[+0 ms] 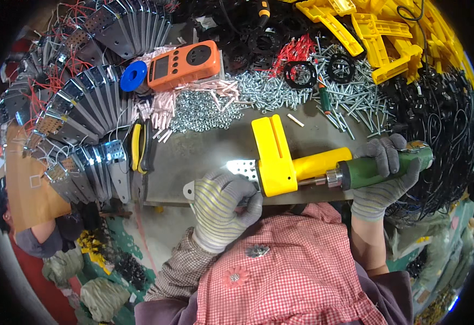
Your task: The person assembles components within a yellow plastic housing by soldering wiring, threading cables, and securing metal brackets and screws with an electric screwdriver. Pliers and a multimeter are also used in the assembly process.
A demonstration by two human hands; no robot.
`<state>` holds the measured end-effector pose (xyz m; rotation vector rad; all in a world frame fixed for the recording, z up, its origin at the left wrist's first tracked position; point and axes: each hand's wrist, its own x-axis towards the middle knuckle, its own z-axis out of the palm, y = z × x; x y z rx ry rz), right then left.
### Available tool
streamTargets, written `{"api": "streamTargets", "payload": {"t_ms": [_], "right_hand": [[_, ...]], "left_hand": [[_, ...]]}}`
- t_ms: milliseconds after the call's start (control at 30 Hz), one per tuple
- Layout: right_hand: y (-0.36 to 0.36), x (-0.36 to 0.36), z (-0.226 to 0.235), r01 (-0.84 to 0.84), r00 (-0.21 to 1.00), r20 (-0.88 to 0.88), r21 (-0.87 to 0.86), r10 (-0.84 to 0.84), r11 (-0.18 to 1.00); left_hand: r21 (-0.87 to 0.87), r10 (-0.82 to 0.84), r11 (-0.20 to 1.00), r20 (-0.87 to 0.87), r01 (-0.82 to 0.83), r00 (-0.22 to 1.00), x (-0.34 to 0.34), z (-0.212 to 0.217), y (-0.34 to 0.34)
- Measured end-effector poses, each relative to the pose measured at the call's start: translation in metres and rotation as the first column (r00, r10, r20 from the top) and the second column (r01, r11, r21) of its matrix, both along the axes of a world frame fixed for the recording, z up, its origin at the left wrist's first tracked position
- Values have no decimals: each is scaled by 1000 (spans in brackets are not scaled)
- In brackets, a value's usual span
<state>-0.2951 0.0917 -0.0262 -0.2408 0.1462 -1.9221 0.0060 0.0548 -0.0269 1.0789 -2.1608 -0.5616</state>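
- The dark counter (pixel 215 146) spans the middle of the frame in front of you.
- A tangle of black cables (pixel 448 130) fills the right side of the frame.
- Fanned rows of grey metal plates (pixel 88 105) with red wires fill the upper left.
- A heap of yellow plastic parts (pixel 380 32) covers the upper right.
- Loose silver screws (pixel 280 89) spread across the upper middle.
- Your right hand (pixel 382 196) is clamped around a green power driver (pixel 364 172), right of centre, its bit pointing left at the yellow housing.
- That yellow housing (pixel 275 157), slotted along its upper part, lies just right of centre, with a yellow tube-like handle reaching right.
- Your left hand (pixel 223 208) is closed on a perforated metal plate (pixel 243 168), left of the housing and meeting its edge.
- An orange meter (pixel 185 65) lies at upper left of centre.
- Yellow-and-black pliers (pixel 136 146) rest below it, to the left.
- A blue spool (pixel 134 77) sits beside the meter.
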Motion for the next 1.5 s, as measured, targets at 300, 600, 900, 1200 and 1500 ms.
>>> {"api": "streamTargets", "payload": {"t_ms": [300,600,900,1200,1500], "right_hand": [[2,0,-5,85,996,-20,74,-84,994],[-4,-4,-7,15,1000,2,9,-15,1000],[-1,1,-7,120,990,-75,56,-116,991],[10,-34,89,190,897,-430,153,-108,970],[-8,-314,225,737,-601,-283,-557,747,382]], "left_hand": [[54,-82,995,-9,82,997,11,-2,-3],[22,-82,996,21,82,996,10,-8,-4],[-50,-235,969,121,242,964,8,-5,-13],[-72,-153,986,-3,152,988,-13,10,3],[-76,-229,971,-24,226,973,-12,2,-4]]}}
